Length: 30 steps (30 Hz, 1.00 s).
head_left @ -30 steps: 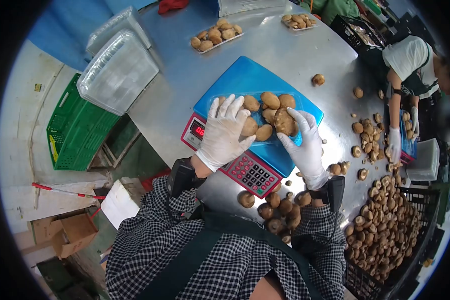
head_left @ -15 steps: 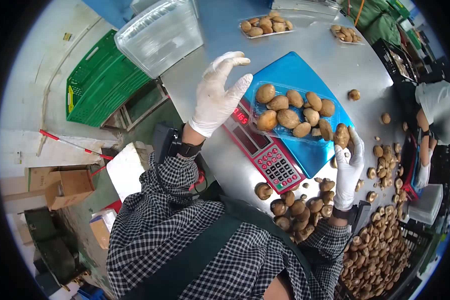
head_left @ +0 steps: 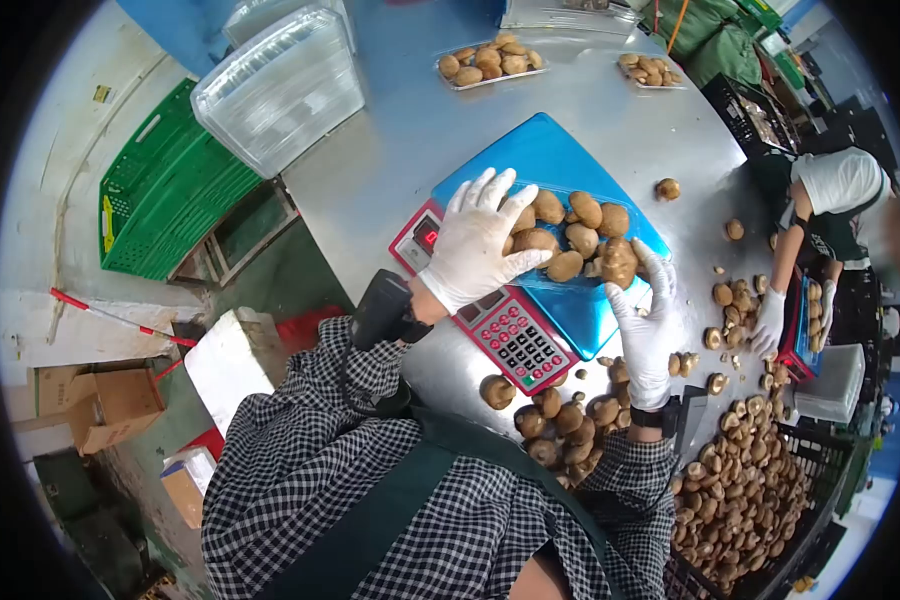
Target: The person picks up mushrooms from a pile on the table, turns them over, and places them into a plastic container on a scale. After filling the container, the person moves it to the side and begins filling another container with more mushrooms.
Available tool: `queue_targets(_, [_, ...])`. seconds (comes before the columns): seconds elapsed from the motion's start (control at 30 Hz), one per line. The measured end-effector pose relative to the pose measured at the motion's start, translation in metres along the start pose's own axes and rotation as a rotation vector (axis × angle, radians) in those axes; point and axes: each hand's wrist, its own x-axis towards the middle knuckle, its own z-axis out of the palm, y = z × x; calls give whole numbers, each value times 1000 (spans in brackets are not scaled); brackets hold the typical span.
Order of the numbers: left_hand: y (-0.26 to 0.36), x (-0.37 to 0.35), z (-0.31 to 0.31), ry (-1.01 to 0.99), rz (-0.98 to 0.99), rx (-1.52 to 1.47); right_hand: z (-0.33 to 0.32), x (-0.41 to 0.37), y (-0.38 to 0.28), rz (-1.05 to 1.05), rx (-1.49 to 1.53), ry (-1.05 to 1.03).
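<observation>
A clear plastic tray of brown mushrooms (head_left: 582, 238) rests on a blue scale plate (head_left: 542, 140). My left hand (head_left: 485, 240), in a white glove, is over the tray's left part with fingers spread, hiding some mushrooms and part of the scale's display. My gloved right hand (head_left: 648, 325) is at the tray's right end, thumb and fingers around a large mushroom (head_left: 619, 262). The scale's red keypad panel (head_left: 518, 342) shows below my left hand.
Loose mushrooms (head_left: 570, 425) lie near my body. A full crate of mushrooms (head_left: 745, 490) is at the lower right. Filled trays (head_left: 490, 62) and stacked empty trays (head_left: 280, 90) stand farther back. A co-worker (head_left: 830, 200) works at the right.
My left hand has come down and right over the tray, covering its left part. The large mushroom in my right hand has moved in over the tray's right end. The camera view has shifted.
</observation>
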Motion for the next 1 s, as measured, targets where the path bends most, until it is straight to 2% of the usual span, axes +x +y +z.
queue_targets(0.07, [-3, -4, 0, -81, 0, 26, 4, 3, -1, -12, -15, -21])
queue_targets(0.3, [-6, -2, -2, -118, 11, 33, 32, 30, 6, -102, -73, -44])
queue_targets(0.4, [-7, -3, -1, -113, 15, 21, 40, 40, 11, -298, -390, -123])
queue_targets(0.57, [-8, -3, -2, -127, 51, 39, 42, 37, 13, -366, -462, -85])
queue_targets(0.77, [-13, -2, -5, -182, 102, 61, 43, 34, 15, -326, -405, -125])
queue_targets(0.83, [-12, -1, -9, -168, 86, 13, 37, 31, 8, -265, -339, -148])
queue_targets(0.9, [-13, 0, -14, -151, 65, -40, 25, 24, 5, -124, -177, -52])
queue_targets(1.0, [-26, -4, -33, 92, -85, -387, -10, 9, 11, 11, -176, 49])
